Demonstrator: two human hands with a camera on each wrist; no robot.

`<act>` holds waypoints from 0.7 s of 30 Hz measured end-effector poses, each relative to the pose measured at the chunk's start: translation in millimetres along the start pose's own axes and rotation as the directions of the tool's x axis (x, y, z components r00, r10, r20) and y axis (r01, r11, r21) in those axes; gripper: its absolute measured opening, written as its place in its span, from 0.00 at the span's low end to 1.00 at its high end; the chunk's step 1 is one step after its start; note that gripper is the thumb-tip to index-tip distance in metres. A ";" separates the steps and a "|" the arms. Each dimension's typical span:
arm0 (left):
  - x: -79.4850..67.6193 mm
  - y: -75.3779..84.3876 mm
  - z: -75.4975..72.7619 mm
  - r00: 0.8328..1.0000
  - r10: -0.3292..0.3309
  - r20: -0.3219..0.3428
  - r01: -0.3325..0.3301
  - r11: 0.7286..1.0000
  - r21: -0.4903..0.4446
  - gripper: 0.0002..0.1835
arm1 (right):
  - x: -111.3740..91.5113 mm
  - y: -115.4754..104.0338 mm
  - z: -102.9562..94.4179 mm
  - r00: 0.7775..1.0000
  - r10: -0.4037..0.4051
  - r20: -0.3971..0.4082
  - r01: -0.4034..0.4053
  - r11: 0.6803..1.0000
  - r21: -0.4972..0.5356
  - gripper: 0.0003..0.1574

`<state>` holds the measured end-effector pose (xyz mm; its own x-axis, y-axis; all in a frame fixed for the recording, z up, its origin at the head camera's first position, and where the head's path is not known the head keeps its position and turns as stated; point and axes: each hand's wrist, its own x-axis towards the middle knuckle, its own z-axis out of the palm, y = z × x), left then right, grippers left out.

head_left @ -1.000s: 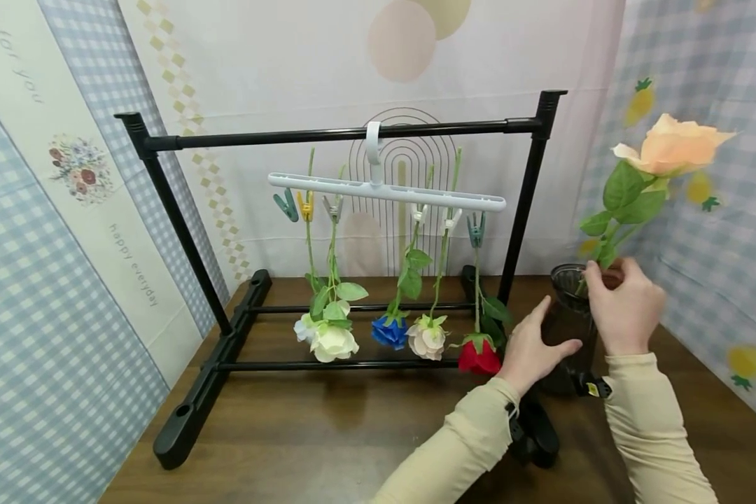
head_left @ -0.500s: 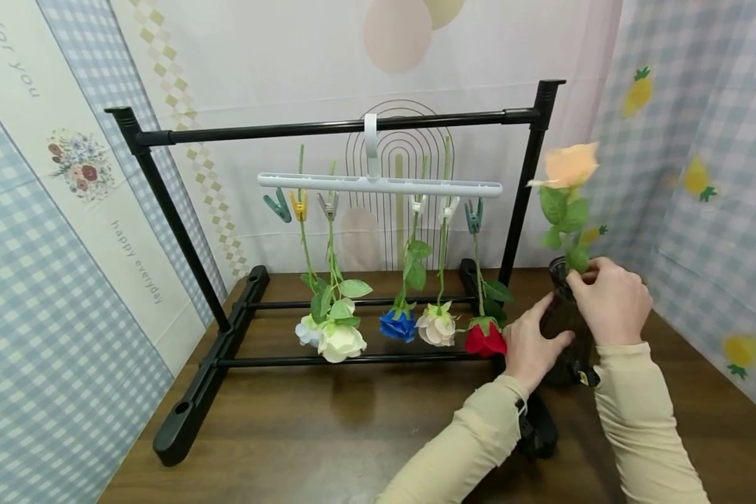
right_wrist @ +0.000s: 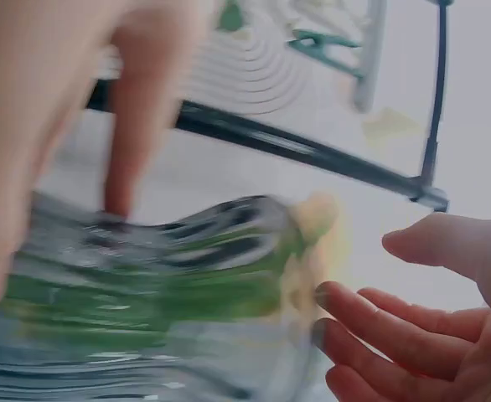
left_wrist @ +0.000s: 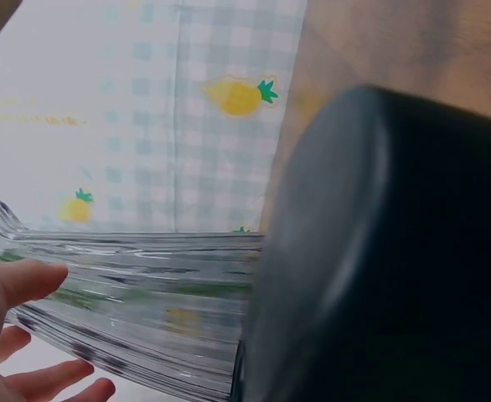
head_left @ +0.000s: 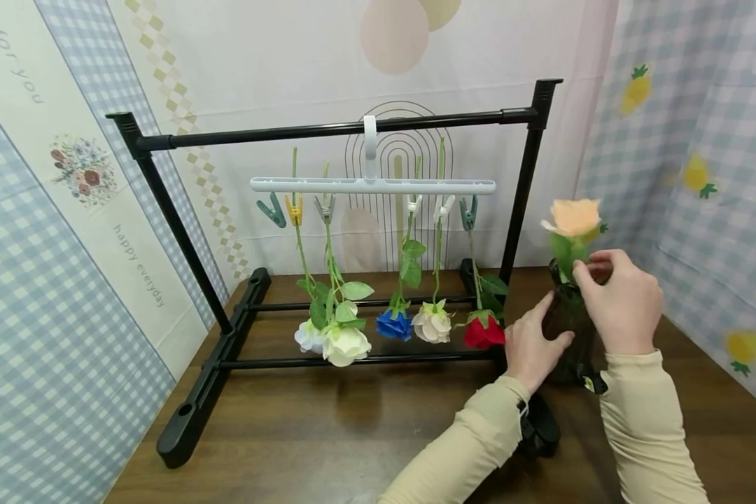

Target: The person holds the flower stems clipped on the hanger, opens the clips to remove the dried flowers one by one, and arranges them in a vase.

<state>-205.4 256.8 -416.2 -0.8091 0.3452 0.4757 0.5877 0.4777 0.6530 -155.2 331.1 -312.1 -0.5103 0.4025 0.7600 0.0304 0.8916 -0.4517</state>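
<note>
A peach rose point(head_left: 573, 218) stands upright in a clear ribbed glass vase point(left_wrist: 145, 289), which looks dark in the head view. Its leaves point(head_left: 563, 253) are at the mouth and green stems show through the glass. My left hand point(head_left: 532, 343) holds the vase near its neck, thumb on the near side and fingers spread round the far side. Beside the mouth is my right hand point(head_left: 624, 301), thumb apart from its fingers. In the right wrist view the right fingertips point(right_wrist: 325, 331) are right at the rim and petals, with nothing pinched between thumb and fingers.
A black rack point(head_left: 529, 182) stands left of the vase, its foot point(head_left: 542, 427) near my left wrist. A pale hanger point(head_left: 378, 186) on its bar carries clips with upside-down roses, including a blue rose point(head_left: 395, 324) and a red rose point(head_left: 484, 330). Patterned cloth point(head_left: 687, 231) lines the right side.
The peach rose has moved left over the vase, then down until its bloom sits just above the mouth. My right hand went with it. My left hand has stayed at the vase.
</note>
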 end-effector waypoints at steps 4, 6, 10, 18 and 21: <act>-5.1 -3.2 -5.6 0.997 0.016 0.070 -0.013 0.999 -0.039 0.36 | -4.0 -17.3 -11.4 0.999 -0.030 -0.042 0.032 0.998 0.056 0.17; -7.3 -2.6 -8.6 0.992 0.016 0.128 -0.009 0.999 -0.054 0.38 | -6.7 -26.1 -17.4 0.998 -0.033 -0.055 0.037 0.996 0.080 0.17; -7.0 2.7 -21.8 0.966 -0.011 0.257 0.029 0.997 -0.067 0.42 | -8.2 -46.8 -25.3 0.996 -0.043 -0.082 0.051 0.994 0.101 0.17; -7.0 15.8 -77.5 0.857 0.006 0.515 0.030 0.998 -0.061 0.39 | -21.0 -84.2 -36.3 0.989 -0.077 -0.124 0.093 0.987 0.129 0.17; -4.9 21.7 -113.0 0.807 0.057 0.588 -0.064 0.998 -0.009 0.29 | -26.5 -99.7 -41.5 0.981 -0.105 -0.164 0.132 0.978 0.162 0.17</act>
<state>-188.5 174.2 -337.7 -0.6206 0.7806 0.0749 0.6386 0.4476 0.6260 -109.0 240.1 -267.9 -0.3631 0.3349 0.8695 -0.1772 0.8914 -0.4173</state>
